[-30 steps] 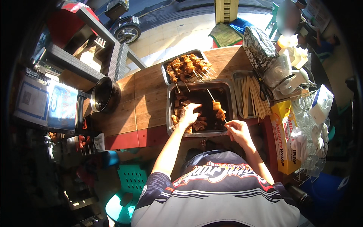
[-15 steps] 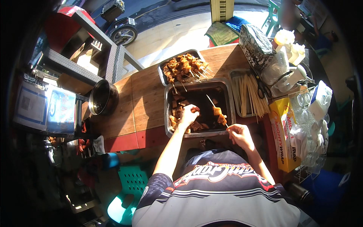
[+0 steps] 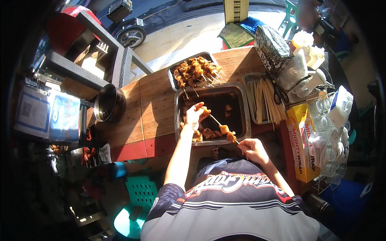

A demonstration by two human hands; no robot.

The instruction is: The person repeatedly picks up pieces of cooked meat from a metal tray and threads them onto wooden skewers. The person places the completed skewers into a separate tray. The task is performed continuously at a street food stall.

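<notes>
Skewer (image 3: 216, 120), one, slanting over the near part of a tray (image 3: 213, 142) of meat in dark liquid; its near right end is gripped in the closed fingers of the right hand (image 3: 253, 150), with meat cubes (image 3: 227, 132) threaded just beyond, and its far left tip meets a meat piece (image 3: 206, 111) pinched in the left hand (image 3: 195, 114), whether pierced through cannot be told. Far: loaded skewers (image 3: 197, 70) in a far tray (image 3: 172, 79); right: bare sticks (image 3: 260, 100), scissors (image 3: 280, 94) beside them; left: dark pot (image 3: 109, 104), well apart.
</notes>
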